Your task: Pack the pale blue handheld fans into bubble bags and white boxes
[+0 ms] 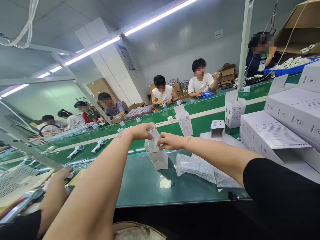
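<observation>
Left hand point(145, 131) pinched clear plastic point(154, 134) over upright white box point(158, 160); right hand point(170, 141) touched plastic, its grip unclear. Bubble-wrap packs point(195, 167) lay nearby on counter point(140, 186).

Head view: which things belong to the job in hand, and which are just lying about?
In the job:
open white box below the hands
clear plastic wrap, held by the left hand, with the right hand at the box's mouth
probably the bubble-wrap packs nearby

Seemingly just lying about:
handheld devices
brown cardboard boxes beyond the bench
</observation>
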{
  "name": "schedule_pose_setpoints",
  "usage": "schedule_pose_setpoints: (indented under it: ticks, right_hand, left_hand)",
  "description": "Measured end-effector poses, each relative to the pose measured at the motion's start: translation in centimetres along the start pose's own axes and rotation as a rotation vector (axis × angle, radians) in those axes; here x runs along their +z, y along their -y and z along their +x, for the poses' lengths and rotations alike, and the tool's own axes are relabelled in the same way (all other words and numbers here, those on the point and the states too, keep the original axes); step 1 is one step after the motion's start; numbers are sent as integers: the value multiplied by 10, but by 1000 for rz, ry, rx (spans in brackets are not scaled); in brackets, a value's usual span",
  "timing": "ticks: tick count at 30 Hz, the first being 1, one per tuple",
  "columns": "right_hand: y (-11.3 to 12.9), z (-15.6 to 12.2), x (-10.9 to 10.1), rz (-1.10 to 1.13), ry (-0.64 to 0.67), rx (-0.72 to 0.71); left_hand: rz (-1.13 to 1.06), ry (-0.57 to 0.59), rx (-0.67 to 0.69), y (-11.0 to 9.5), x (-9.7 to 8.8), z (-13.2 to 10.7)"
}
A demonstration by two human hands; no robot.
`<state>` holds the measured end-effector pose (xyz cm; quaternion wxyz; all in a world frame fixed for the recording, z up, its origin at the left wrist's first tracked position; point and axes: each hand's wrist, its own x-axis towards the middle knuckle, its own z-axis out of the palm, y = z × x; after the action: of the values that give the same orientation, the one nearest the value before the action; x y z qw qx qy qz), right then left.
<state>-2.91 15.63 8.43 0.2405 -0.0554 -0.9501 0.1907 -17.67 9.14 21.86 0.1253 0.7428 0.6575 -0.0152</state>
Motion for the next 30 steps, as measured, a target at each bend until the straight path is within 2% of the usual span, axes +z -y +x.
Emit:
schedule_pose_setpoints:
  ticks: [3, 6, 7, 9, 11, 12, 13, 15, 17, 20, 23, 27, 29, 30]
  right_hand:
    - [5, -6, 2, 47, -6, 71]
    - [15, -14, -7, 175, -10, 160]
    - [19, -21, -15, 194, -57, 191]
    - [26, -41, -35, 106, -255, 281]
    - [32, -70, -59, -135, -488, 495]
    - [33, -86, -69, -268, -558, 664]
    - [32, -102, -76, -376, -589, 860]
    - [27, -128, -82, -471, -566, 1198]
    - [16, -148, -74, -444, -541, 1376]
    - [-4, -169, -52, -347, -586, 1463]
    - [-20, -185, -36, -314, -666, 1489]
    - [-18, -197, -33, -440, -869, 1318]
    - [-6, -196, -35, -482, -972, 1227]
    - [1, -194, -37, -492, -1019, 1189]
  left_hand:
    - [-51, -96, -13, 12, 23, -14]
    - [105, -240, -38, 10, 59, -35]
    - [194, -253, -73, 9, 72, -40]
    - [372, -204, -124, 8, 96, -45]
    - [480, -153, -131, 11, 110, -44]
    - [498, -164, -138, 13, 113, -40]
    - [496, -193, -164, 18, 112, -34]
    - [464, -272, -270, 31, 102, -17]
    - [452, -326, -349, 48, 87, 7]
    - [478, -349, -319, 76, 71, 51]
    - [454, -365, -291, 100, 67, 95]
    - [415, -324, -279, 119, 67, 133]
    - [416, -361, -320, 116, 67, 138]
    - [417, -420, -342, 110, 69, 135]
